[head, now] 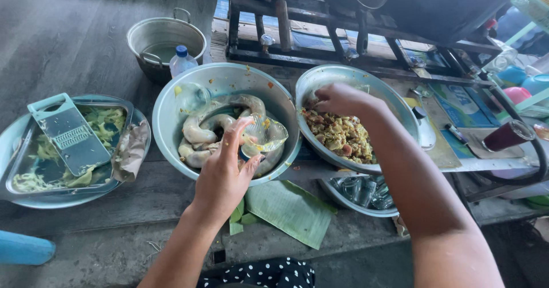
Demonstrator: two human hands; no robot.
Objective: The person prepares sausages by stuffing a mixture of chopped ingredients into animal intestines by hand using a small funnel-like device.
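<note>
My left hand holds a clear plastic funnel-like piece over a metal bowl that contains pale stuffed sausage casings. My right hand reaches into a second metal bowl to the right, its fingers closed on the yellowish minced filling there. The two bowls stand side by side on a wooden surface.
A round tray at the left carries a light-green grater and shredded green scraps. A metal pot and a plastic bottle stand behind. Banana leaf pieces lie in front. A black gas stove frame stands at the back.
</note>
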